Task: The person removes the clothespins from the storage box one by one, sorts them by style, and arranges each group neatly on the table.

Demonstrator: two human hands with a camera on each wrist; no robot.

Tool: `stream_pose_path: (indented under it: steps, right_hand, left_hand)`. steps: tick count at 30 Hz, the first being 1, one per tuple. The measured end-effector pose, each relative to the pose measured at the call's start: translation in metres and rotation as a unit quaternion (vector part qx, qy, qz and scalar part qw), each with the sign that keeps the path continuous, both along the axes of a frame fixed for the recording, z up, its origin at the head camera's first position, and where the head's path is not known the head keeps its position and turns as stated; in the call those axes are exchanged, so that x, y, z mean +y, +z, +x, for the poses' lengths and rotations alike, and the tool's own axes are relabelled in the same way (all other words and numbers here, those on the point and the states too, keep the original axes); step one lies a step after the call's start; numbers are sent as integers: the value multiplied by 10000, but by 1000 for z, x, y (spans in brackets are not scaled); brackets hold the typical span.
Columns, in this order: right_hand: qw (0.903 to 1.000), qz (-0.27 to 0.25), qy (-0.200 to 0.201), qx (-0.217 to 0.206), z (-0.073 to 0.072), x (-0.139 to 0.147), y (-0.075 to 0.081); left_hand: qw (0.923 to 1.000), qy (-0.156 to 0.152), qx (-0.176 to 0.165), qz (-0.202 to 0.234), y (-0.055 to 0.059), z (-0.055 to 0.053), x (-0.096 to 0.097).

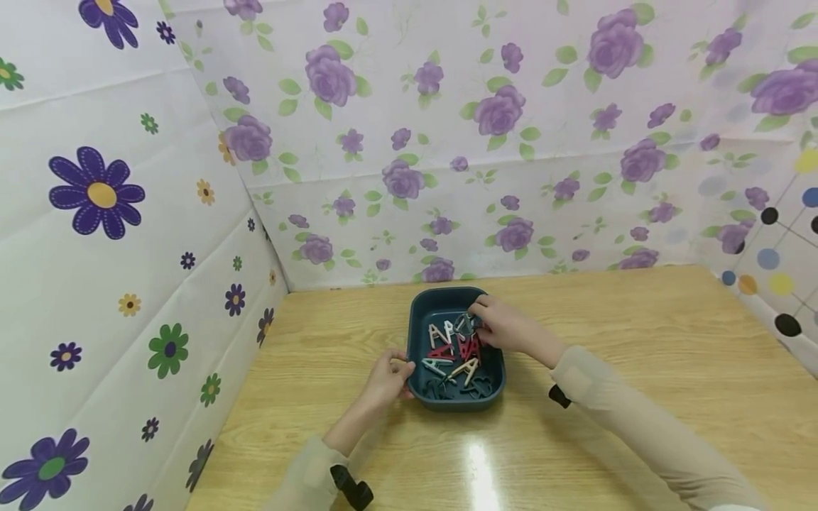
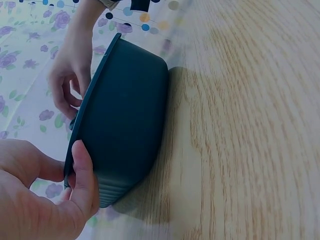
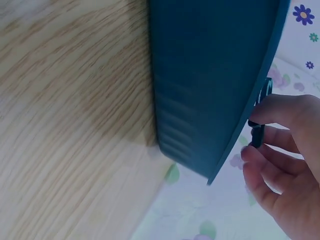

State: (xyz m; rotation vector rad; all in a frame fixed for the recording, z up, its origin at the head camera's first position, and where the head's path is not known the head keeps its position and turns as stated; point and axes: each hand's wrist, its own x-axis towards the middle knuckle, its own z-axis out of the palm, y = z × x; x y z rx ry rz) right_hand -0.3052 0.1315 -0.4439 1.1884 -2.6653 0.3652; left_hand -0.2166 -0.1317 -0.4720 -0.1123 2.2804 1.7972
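A dark teal plastic basin (image 1: 456,407) sits on the table with several clothespins inside. My left hand (image 1: 385,377) pinches the basin's left rim between thumb and fingers, as the left wrist view also shows on the basin wall (image 2: 125,105). Over the far right part of the basin, my right hand (image 1: 511,328) holds a dark green clothespin (image 3: 257,135) between its fingers, just above the rim. Below lie a pink clothespin (image 1: 436,334), red clothespins (image 1: 471,348), a mint clothespin (image 1: 436,365), a cream clothespin (image 1: 467,369) and dark green clothespins (image 1: 478,387).
The wood-grain table (image 1: 319,341) extends to both sides of the basin. A flowered cloth (image 1: 396,142) hangs along the back edge, and another patterned cloth (image 1: 121,284) stands on the left. Dotted cloth (image 1: 780,284) borders the right.
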Motion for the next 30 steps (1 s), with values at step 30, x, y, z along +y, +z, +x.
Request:
stream_pose_path:
  steps: [30]
  right_hand:
    - [9680,-1222,-2193,-22,4,54,-22]
  left_hand:
    - [9999,-63,68,46,0,2,0]
